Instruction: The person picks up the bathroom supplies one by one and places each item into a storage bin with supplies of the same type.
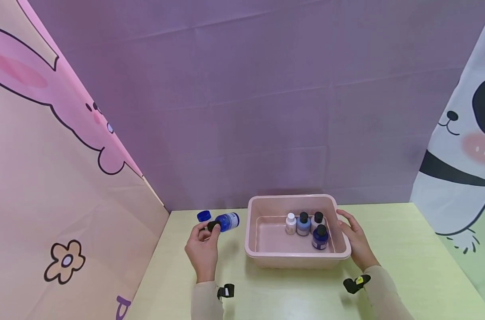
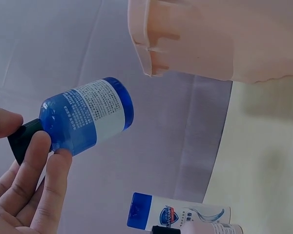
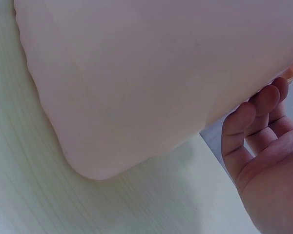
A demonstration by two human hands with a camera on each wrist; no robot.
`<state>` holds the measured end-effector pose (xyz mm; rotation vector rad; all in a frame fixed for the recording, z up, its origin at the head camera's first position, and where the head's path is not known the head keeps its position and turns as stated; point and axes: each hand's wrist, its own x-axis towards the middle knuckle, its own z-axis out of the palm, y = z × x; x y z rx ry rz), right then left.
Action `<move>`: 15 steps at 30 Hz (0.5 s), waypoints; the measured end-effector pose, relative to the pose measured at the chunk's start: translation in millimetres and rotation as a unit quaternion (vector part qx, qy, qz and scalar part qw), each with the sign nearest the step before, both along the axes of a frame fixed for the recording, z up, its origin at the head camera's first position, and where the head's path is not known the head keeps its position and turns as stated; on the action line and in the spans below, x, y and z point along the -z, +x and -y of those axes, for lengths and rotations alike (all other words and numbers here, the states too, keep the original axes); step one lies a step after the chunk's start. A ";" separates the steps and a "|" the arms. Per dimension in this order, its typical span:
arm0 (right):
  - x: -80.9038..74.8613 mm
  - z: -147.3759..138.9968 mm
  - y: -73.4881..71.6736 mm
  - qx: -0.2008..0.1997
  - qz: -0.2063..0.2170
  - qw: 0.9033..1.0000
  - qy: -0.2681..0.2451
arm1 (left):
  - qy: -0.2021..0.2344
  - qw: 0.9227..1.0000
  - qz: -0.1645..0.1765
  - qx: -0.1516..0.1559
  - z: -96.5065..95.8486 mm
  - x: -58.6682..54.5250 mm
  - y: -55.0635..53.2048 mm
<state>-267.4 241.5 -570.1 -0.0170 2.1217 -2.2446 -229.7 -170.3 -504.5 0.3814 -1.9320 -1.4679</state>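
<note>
My left hand [image 1: 203, 253] pinches the black cap of a blue bottle [image 1: 228, 221] and keeps it tipped on its side, left of a pink plastic basin [image 1: 298, 255]. In the left wrist view the white label on the bottle [image 2: 100, 105] faces the camera, and the thumb and fingers meet around the cap. My right hand [image 1: 356, 242] grips the basin's right rim; in the right wrist view its fingers [image 3: 238, 119] curl up at the rim's edge. Inside the basin, toward its right side, stand a white bottle [image 1: 290, 224], a light blue bottle [image 1: 303, 224] and dark-capped bottles, one deep blue [image 1: 320, 237].
Behind the left hand stands a white bottle with a blue cap [image 1: 204, 216]; beside it, in the left wrist view, is a pinkish bottle with a black cap [image 2: 166, 230]. A purple cloth wall [image 1: 234, 133] closes off the back of the pale table [image 1: 286, 293].
</note>
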 end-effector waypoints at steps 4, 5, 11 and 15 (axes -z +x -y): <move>1.1 -1.0 -1.0 -0.007 -0.009 1.000 -0.014 | -0.009 1.000 0.001 -0.001 -0.5 -1.7 -0.8; 1.6 -1.4 -1.2 -0.010 -0.011 1.000 -0.017 | -0.010 1.000 0.000 0.000 -0.5 -2.1 -0.9; 3.4 -2.7 -2.1 -0.011 -0.015 1.000 -0.018 | -0.007 1.000 0.001 0.011 -1.5 -4.6 -1.2; 2.5 -2.5 -2.0 -0.009 -0.008 1.000 -0.012 | -0.003 1.000 0.002 0.015 -3.2 -7.7 -0.6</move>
